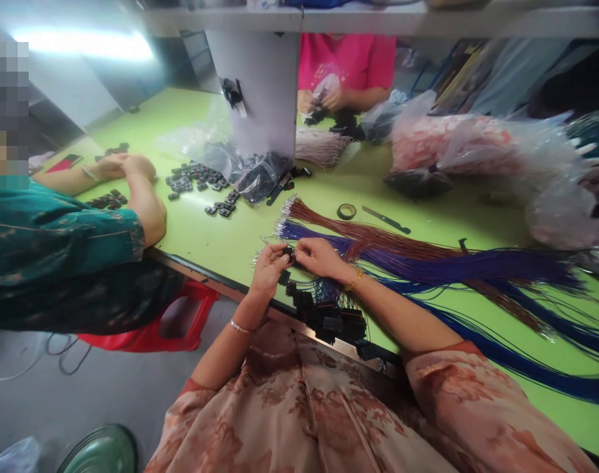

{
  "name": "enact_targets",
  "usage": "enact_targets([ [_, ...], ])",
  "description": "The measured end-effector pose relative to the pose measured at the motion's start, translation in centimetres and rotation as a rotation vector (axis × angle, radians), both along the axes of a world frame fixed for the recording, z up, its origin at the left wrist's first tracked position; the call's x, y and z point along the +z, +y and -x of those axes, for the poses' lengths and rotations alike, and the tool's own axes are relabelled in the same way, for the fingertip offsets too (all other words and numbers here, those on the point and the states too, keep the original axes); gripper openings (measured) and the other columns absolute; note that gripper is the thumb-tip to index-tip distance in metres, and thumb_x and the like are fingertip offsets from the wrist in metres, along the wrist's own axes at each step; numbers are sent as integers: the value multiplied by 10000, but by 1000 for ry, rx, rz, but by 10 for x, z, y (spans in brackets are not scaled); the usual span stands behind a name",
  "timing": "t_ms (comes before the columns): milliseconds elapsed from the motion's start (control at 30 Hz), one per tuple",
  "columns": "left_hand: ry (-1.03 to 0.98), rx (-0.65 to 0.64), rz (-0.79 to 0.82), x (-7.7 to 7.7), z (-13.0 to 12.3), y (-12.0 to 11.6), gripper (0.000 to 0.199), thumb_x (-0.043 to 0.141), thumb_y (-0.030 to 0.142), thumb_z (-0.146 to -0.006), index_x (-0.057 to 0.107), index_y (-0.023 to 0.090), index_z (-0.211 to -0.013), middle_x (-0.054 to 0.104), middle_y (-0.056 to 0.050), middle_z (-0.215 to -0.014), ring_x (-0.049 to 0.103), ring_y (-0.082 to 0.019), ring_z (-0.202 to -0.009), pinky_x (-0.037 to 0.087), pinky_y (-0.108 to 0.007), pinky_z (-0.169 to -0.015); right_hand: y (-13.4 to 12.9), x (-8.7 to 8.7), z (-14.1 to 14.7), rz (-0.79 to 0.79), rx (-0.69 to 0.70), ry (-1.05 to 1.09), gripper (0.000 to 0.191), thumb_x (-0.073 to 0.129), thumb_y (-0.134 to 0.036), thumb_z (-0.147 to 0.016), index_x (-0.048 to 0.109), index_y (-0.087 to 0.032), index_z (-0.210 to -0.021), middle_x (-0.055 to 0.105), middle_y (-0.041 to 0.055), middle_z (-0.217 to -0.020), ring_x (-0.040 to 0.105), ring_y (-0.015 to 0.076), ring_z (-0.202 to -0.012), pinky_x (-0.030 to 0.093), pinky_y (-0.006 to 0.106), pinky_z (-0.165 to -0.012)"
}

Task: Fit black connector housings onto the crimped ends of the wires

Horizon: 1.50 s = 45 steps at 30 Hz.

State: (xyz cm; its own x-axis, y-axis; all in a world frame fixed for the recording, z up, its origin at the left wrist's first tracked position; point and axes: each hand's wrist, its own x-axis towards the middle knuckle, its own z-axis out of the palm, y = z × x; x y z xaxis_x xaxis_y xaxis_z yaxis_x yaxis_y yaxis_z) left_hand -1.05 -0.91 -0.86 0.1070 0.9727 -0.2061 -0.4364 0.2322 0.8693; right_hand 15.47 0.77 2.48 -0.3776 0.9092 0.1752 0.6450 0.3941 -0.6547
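Note:
My left hand pinches a small black connector housing above the table's front edge. Close against it, my right hand has its thumb and finger pressed together at the housing's right side; what sits between them is too small to make out. Below both hands, several black connectors with thin wires attached lie along the edge. Bundles of brown wires, purple wires and blue wires stretch off to the right, with bare metal ends near my hands.
A tape roll and a flat dark blade-like strip lie beyond the wires. Loose black connectors are spread by a post. One co-worker sits at left, another across. Plastic bags stand at back right.

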Motion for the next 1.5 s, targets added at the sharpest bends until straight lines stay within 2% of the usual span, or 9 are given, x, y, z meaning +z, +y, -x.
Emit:
enact_targets([
  [200,42,32,76,4,-6,0,330,779,175,-645,596,152,-918,642,-17,-831,626,-115,-747,543,-319,-776,-2,-4,-1,-194,91,-102,173,456,-241,-851,578,-160,-759,609,53,-737,474,139,-653,295,258,-611],
  [400,33,35,110,11,-11,1,294,749,152,-670,598,148,-922,650,-20,-812,640,-118,-731,551,-318,-774,1,-3,-5,-98,97,-44,153,471,-216,-837,591,-162,-757,629,37,-717,485,126,-610,304,242,-591],
  [567,64,60,115,12,-18,0,285,752,130,-653,598,145,-893,643,-20,-823,631,-110,-712,549,-296,-740,0,0,-7,-128,35,-178,154,503,-230,-821,602,-160,-727,628,43,-682,469,135,-593,266,261,-570],
  [700,61,11,124,15,-17,1,292,745,153,-675,591,151,-923,640,-18,-821,654,-125,-724,558,-322,-767,24,6,-17,-69,41,-111,211,473,-273,-870,631,-167,-778,655,23,-724,512,129,-629,316,245,-601],
  [767,60,6,121,16,-16,2,302,747,176,-685,585,157,-938,634,-11,-816,664,-129,-721,562,-325,-771,46,7,-23,-76,-102,-96,243,444,-288,-897,649,-163,-859,680,39,-805,545,144,-690,349,251,-642],
  [867,59,6,127,18,-13,4,307,752,186,-684,584,156,-938,629,-5,-810,673,-132,-716,564,-310,-754,77,0,-25,-95,-238,-257,192,527,-303,-854,664,-183,-916,677,72,-905,572,193,-789,364,280,-675],
  [967,45,-6,136,17,-12,4,305,752,181,-684,588,151,-940,632,-8,-801,679,-140,-720,562,-313,-761,94,-9,-23,-78,-286,-388,207,520,-313,-868,663,-193,-959,654,112,-1000,581,228,-849,377,304,-690],
  [1300,36,-35,126,12,-10,4,311,758,195,-690,594,156,-952,635,-13,-804,674,-144,-738,546,-365,-829,93,-7,-25,-69,-222,-537,291,408,-317,-937,583,-152,-1100,625,175,-1066,583,270,-899,404,348,-741],
  [1500,32,-28,127,12,-11,3,301,745,182,-697,588,145,-950,628,-15,-805,673,-147,-736,545,-371,-820,98,-7,-25,-39,-221,-553,282,371,-269,-940,612,-155,-1030,639,168,-1025,604,278,-873,393,347,-717],
])
